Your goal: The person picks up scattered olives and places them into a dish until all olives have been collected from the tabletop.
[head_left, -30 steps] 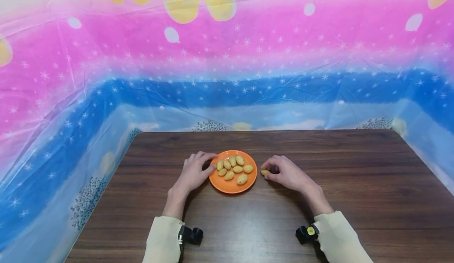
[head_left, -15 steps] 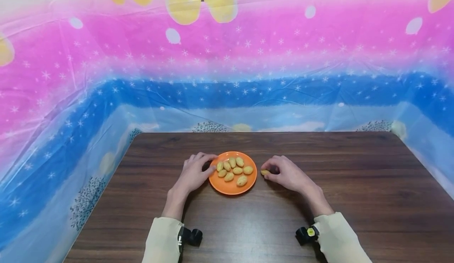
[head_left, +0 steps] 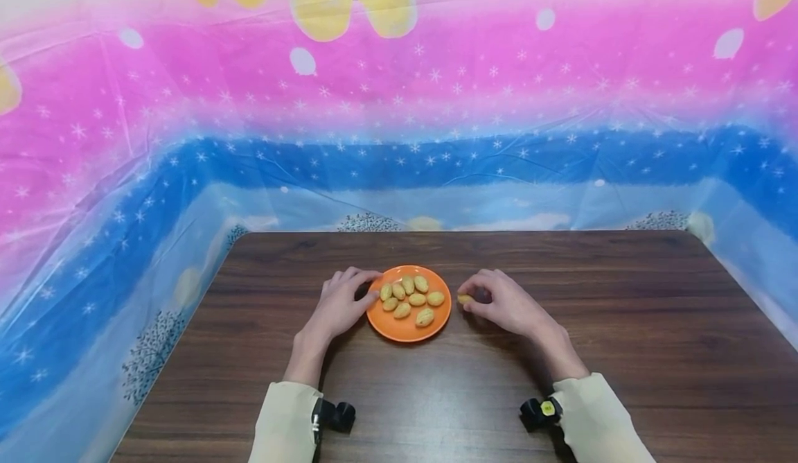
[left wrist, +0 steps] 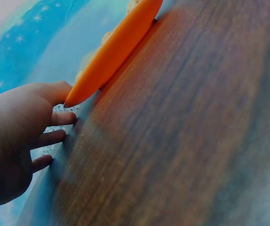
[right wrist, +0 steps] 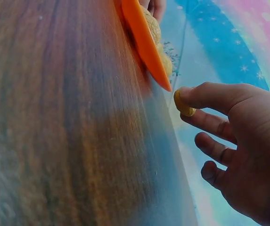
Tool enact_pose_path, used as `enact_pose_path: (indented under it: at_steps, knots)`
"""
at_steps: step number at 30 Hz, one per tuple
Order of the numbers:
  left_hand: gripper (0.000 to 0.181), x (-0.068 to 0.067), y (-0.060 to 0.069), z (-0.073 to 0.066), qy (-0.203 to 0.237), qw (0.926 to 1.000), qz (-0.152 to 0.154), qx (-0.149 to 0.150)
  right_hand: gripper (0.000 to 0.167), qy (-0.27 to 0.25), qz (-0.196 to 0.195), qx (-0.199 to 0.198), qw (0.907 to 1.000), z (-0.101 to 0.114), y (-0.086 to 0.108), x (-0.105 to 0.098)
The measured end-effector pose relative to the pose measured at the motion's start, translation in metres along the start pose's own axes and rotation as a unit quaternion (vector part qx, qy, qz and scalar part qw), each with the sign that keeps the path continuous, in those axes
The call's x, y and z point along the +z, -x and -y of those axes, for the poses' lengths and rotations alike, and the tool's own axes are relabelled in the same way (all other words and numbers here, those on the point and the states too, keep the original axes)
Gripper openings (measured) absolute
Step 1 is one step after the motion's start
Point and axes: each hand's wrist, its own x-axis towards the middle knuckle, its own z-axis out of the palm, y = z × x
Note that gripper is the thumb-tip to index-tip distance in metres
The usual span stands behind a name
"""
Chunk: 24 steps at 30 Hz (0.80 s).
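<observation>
An orange plate carries several small, oval, yellow-tan pieces, which look like nuts or dried fruit. At the plate's left rim, my left hand rests its thumb and index finger against the edge. Its other fingers spread loosely beside the plate in the left wrist view. Right of the plate, my right hand pinches one more yellow oval piece between thumb and index finger. That piece is just off the plate's rim, and fingers partly cover it.
The dark wooden table extends all around the plate. Behind it and along its sides hangs a pink and blue patterned cloth. A black wrist device sits at the right cuff, and another black device at the left.
My right hand has risen very slightly with the yellow piece still pinched. The left hand and the plate stay in place.
</observation>
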Motion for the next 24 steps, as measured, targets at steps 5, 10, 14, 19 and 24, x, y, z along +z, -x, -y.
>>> enact_pose_path:
  at_steps: [5, 10, 14, 19, 24]
  knots:
    - [0.039, -0.0002, -0.0002, -0.0003, -0.002, 1.0, -0.002, -0.001, 0.018, -0.002, 0.0, -0.005, 1.0, 0.0018, -0.0005, 0.0003]
    - [0.039, 0.0002, -0.0001, 0.0003, -0.002, 1.0, -0.001, -0.003, 0.018, -0.005, 0.0, -0.007, 1.0, 0.0046, -0.0006, 0.0003]
    - [0.039, 0.0002, -0.0001, 0.0009, -0.002, 1.0, -0.001, -0.003, 0.018, -0.004, -0.003, -0.012, 0.9999, 0.0064, -0.0005, 0.0004]
    - [0.039, 0.0005, 0.0003, 0.0012, -0.004, 1.0, -0.002, -0.003, 0.018, -0.004, -0.004, -0.017, 0.9998, 0.008, -0.001, 0.0016]
    - [0.039, 0.0012, -0.0001, 0.0004, -0.001, 1.0, -0.003, -0.002, 0.018, -0.007, -0.001, -0.015, 0.9999, 0.0093, -0.001, 0.003]
